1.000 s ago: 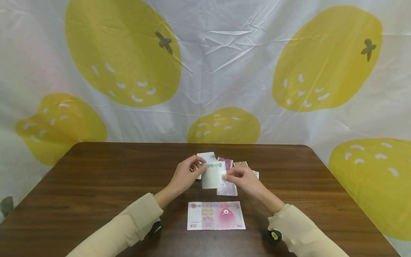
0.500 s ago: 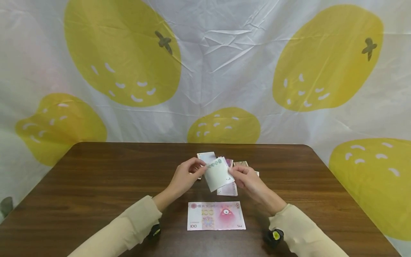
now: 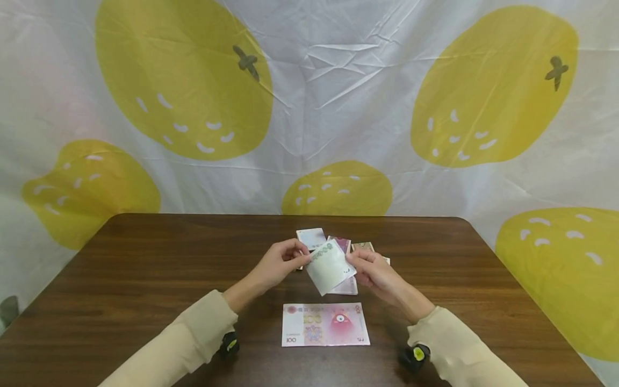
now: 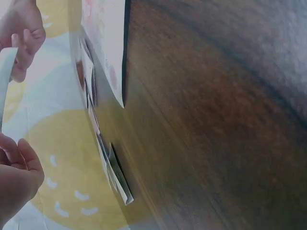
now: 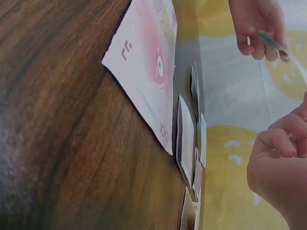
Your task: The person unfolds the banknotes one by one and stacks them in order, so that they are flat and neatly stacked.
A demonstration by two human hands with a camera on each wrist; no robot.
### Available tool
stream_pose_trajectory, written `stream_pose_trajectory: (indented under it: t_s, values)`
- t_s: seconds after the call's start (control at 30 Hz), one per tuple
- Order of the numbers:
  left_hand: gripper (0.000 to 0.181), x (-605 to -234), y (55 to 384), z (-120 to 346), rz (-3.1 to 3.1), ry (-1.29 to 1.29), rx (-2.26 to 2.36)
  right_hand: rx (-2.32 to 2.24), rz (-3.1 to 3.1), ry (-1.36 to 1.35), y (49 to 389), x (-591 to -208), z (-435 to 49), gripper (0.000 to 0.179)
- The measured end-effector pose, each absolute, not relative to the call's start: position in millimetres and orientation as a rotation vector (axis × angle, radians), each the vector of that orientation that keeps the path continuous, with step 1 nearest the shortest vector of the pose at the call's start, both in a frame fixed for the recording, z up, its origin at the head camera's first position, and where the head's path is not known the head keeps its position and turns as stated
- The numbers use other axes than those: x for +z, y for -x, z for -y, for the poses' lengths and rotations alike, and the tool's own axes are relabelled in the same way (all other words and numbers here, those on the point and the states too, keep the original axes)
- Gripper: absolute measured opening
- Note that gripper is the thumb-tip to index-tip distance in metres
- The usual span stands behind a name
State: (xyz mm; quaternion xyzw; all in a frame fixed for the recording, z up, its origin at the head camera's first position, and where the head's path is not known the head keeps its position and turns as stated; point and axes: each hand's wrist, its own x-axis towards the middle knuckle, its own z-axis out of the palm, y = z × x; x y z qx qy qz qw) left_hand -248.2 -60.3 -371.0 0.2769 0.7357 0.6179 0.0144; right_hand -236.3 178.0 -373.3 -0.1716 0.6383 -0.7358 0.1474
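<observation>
At lower centre, the pink note (image 3: 325, 324) lies spread on the desk (image 3: 169, 269). Mid-frame, left hand (image 3: 282, 262) and right hand (image 3: 381, 272) pinch the green note (image 3: 329, 270) with closed fingers, apparently not yet unfolded; more notes (image 3: 311, 237) behind seem folded too.

The left hand (image 5: 259, 28), at upper right, pinched a thin note (image 5: 299, 67) seen nearly edge-on, green at its near end. The right hand (image 5: 283, 158), at lower right, had its fingers curled; its contact with the note fell at the frame's edge. A pink note (image 5: 144, 57), printed with a one-eyed figure and "100", lay on the wood-grained table (image 5: 57, 143). Beyond it, several notes (image 5: 186, 139) lay close together. Behind them hung a white backdrop (image 5: 230, 96) with yellow shapes (image 5: 225, 191).
</observation>
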Motion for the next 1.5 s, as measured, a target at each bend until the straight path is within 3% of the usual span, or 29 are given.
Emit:
stream_pose_trajectory:
  t_s: [0.17,0.33,0.57,0.73,0.9,0.97,1.27,1.5]
  values:
    - [0.009,-353,236,62,-2.264,-0.848,1.922,-2.120,-1.873,0.450,236,-373,-178,0.027]
    - [0.011,-362,243,63,-2.234,-0.833,1.953,-2.151,-2.004,0.446,236,-372,-176,0.022]
    - [0.032,-364,246,63,-2.294,-0.714,1.946,-2.166,-2.096,0.403,236,-371,-176,0.018]
    - [0.025,-350,234,67,-2.371,-0.680,1.879,-2.183,-2.166,0.408,239,-376,-180,0.008]
    - [0.020,-342,225,71,-2.400,-0.589,1.804,-2.232,-2.167,0.498,246,-388,-189,0.010]
    - [0.021,-344,225,73,-2.395,-0.561,1.797,-2.251,-2.143,0.549,248,-390,-192,0.010]
    - [0.031,-377,240,80,-2.268,-0.481,1.875,-2.183,-2.266,0.261,231,-369,-189,0.010]
    - [0.034,-380,238,81,-2.224,-0.530,1.951,-2.115,-2.316,0.282,228,-369,-194,0.010]
